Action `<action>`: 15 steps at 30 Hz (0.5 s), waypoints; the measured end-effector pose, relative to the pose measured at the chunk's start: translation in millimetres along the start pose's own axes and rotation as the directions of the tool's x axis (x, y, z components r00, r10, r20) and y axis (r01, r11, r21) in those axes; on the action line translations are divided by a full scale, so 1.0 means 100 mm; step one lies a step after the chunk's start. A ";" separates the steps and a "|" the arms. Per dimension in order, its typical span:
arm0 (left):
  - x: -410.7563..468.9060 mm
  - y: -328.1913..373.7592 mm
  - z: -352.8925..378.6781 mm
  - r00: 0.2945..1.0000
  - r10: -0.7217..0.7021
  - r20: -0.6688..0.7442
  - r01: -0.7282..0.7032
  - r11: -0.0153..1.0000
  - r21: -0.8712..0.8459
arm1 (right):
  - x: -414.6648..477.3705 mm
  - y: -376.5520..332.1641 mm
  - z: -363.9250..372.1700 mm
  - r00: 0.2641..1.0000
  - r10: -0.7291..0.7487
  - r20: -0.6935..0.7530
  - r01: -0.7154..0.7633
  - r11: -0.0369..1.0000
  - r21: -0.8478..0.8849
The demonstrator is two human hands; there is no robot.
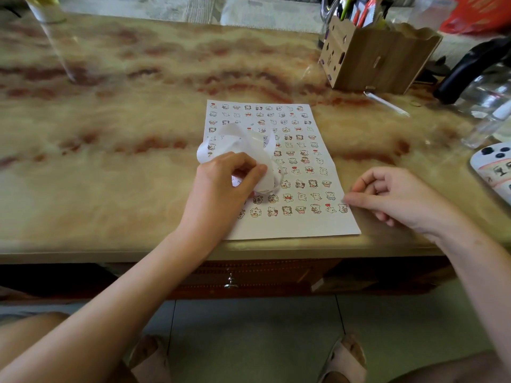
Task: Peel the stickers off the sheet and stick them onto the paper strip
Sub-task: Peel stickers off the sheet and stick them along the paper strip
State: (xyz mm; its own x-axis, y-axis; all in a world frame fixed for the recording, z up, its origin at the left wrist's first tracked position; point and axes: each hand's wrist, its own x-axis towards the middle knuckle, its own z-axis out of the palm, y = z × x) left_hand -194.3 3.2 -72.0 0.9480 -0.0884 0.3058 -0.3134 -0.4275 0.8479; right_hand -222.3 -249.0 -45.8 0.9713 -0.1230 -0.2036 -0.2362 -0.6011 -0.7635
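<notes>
A white sticker sheet (296, 150) with several rows of small cartoon stickers lies flat near the table's front edge. A curled white paper strip (235, 142) lies loosely looped on the sheet's left half. My left hand (224, 183) rests on the sheet and pinches the strip between thumb and fingers. My right hand (395, 197) is at the sheet's right edge, fingers curled, with a fingertip and thumb at the sticker in the lower right corner (343, 208). Whether that sticker is lifted I cannot tell.
The marbled table (124, 134) carries a wooden pen holder (378, 59) at the back right, a glass jug with a black handle (481, 84) and a phone (495, 167) at the right edge. A clear bottle (52, 31) stands back left.
</notes>
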 end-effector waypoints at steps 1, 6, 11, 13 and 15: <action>0.00 0.00 0.00 1.000 0.000 0.000 0.000 1.000 0.001 | -0.01 -0.01 0.00 1.000 0.004 0.001 -0.004 1.000 0.010; 0.00 0.02 0.00 1.000 -0.012 0.005 0.012 1.000 0.016 | -0.01 -0.02 0.03 1.000 0.001 0.008 0.000 0.999 -0.051; 0.00 0.03 -0.01 1.000 -0.010 0.004 0.009 1.000 0.024 | -0.01 -0.03 0.01 1.000 -0.008 0.030 0.009 0.999 -0.033; -0.01 0.04 -0.01 1.000 -0.008 0.005 0.008 1.000 0.023 | -0.01 -0.03 0.00 0.999 0.005 0.047 -0.004 1.000 -0.026; -0.01 0.05 -0.01 1.000 -0.006 0.008 0.006 1.000 0.022 | -0.02 -0.03 0.00 0.998 0.010 0.059 -0.007 0.999 -0.051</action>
State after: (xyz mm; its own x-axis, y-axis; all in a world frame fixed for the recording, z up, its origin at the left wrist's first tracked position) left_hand -197.0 2.3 -68.0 0.9504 -0.0932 0.2969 -0.3063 -0.4477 0.8401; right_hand -223.0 -246.8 -42.9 0.9654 -0.0826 -0.2473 -0.2416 -0.6399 -0.7295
